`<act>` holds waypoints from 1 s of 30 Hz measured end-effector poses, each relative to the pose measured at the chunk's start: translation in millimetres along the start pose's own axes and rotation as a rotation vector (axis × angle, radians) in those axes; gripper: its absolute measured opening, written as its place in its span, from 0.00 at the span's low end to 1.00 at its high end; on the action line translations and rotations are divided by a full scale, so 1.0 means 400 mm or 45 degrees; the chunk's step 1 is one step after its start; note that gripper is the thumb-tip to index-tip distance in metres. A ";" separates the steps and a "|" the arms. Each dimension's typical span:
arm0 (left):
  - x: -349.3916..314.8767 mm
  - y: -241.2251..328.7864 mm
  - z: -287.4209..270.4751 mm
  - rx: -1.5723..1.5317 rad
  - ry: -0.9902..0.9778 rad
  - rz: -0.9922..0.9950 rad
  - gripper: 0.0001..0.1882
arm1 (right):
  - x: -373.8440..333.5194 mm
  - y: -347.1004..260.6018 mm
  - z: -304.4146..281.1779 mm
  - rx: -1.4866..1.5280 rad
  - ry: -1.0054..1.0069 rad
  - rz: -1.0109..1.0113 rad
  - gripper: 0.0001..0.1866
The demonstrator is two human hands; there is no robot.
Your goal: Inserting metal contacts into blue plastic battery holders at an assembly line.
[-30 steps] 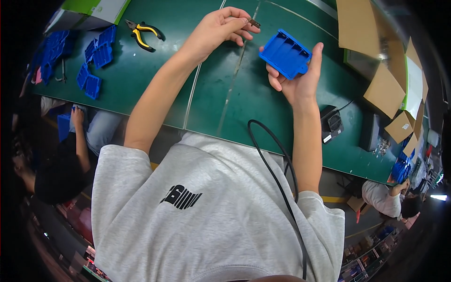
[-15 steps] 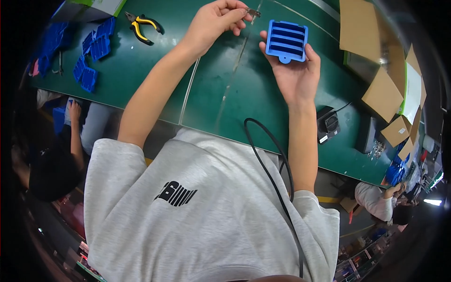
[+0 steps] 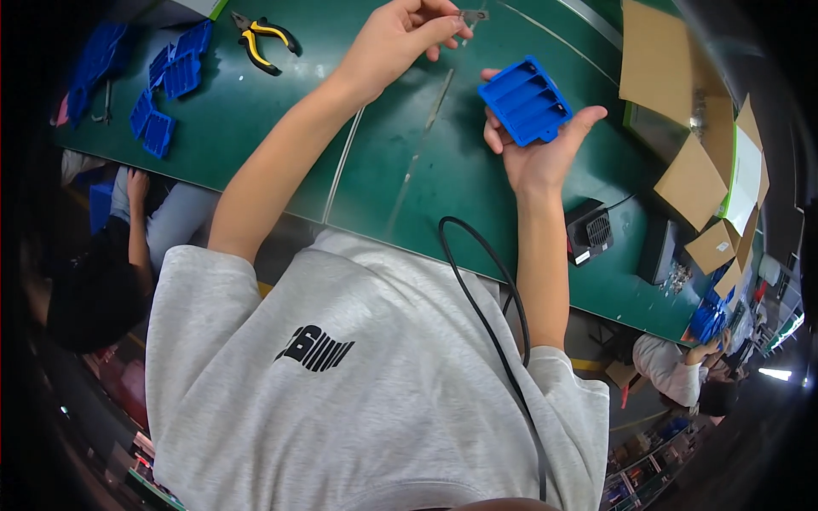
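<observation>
Left hand pinching a small metal piece, right hand holding a blue tray above a green bench.
The left hand point(image 3: 394, 47) has thumb and fingers closed on the small metal piece point(image 3: 475, 15); the right hand point(image 3: 538, 166), palm up, supports the blue tray point(image 3: 527, 100), fingers curled at its left edge, thumb spread clear. Markings: a black print on the grey shirt point(image 3: 315, 349); a small white label, too small to read, on the black fan unit point(image 3: 590, 232) below the right hand. The green bench point(image 3: 375, 183) has pale seam lines between the hands. Left of the left hand lie yellow-black pliers point(image 3: 256, 38) and blue plastic parts point(image 3: 182, 72); right of the right hand, open cartons point(image 3: 692, 180). Co-workers sit beyond both sides.
</observation>
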State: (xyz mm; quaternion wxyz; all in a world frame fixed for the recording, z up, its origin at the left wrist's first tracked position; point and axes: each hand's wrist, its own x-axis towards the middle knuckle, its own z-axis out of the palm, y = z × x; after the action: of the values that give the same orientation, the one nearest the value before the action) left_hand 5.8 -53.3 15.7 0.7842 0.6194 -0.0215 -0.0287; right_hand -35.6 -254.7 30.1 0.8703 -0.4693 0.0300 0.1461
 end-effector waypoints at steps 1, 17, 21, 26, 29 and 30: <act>-0.001 -0.003 0.002 0.049 0.002 0.004 0.07 | -0.002 0.001 -0.005 -0.034 -0.041 0.058 0.54; -0.060 -0.030 0.069 0.318 -0.081 0.144 0.11 | -0.001 0.004 0.010 -0.011 -0.263 0.400 0.44; -0.059 -0.043 0.069 0.366 -0.084 0.157 0.10 | -0.001 -0.002 0.010 0.040 -0.229 0.399 0.40; -0.055 -0.028 0.058 0.740 -0.143 0.325 0.08 | 0.000 0.008 0.002 0.025 -0.214 0.388 0.28; -0.046 -0.027 0.043 1.015 -0.165 0.570 0.09 | -0.001 0.016 0.001 -0.067 -0.142 0.363 0.23; -0.042 -0.026 0.041 1.141 -0.165 0.724 0.10 | -0.002 0.014 0.003 -0.089 -0.151 0.356 0.22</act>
State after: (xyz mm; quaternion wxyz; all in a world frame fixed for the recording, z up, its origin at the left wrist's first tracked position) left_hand -12.2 -70.1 9.6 0.4168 0.8603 -0.2470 0.1589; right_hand -38.1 -251.0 26.3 0.8248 -0.4813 0.0385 0.2943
